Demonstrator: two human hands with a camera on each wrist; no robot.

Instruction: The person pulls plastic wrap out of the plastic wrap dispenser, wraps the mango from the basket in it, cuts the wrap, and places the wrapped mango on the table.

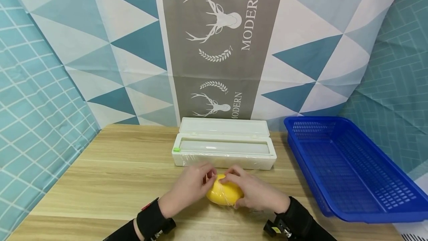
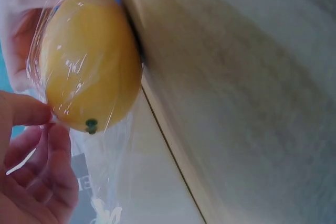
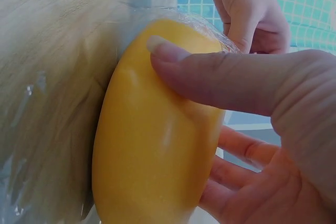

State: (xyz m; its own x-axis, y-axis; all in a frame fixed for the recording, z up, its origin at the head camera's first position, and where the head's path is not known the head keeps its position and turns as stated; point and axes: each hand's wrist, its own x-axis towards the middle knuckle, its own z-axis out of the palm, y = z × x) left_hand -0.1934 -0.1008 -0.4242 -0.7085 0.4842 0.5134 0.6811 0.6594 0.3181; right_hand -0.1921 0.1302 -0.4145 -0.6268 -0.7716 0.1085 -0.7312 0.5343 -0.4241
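A smooth yellow mango [image 1: 223, 193] with a small green stem end lies on the table under clear plastic wrap [image 2: 79, 72]. At its left end, my left hand [image 1: 193, 182] pinches the wrap between thumb and fingertips, right against the fruit. My right hand [image 1: 255, 189] grips the mango from the right side. In the right wrist view the right thumb [image 3: 210, 77] presses on the yellow surface, and the other fingers curl along its far side, partly hidden. Loose film spreads over the wood beside the fruit.
Just beyond the hands stands a white wrap dispenser [image 1: 224, 161] with its lid [image 1: 224, 126] raised and a roll inside. A green slider [image 1: 176, 149] sits at its left end. To the right is a blue plastic basket [image 1: 321, 185]. A patterned cloth [image 1: 133, 47] hangs behind the table.
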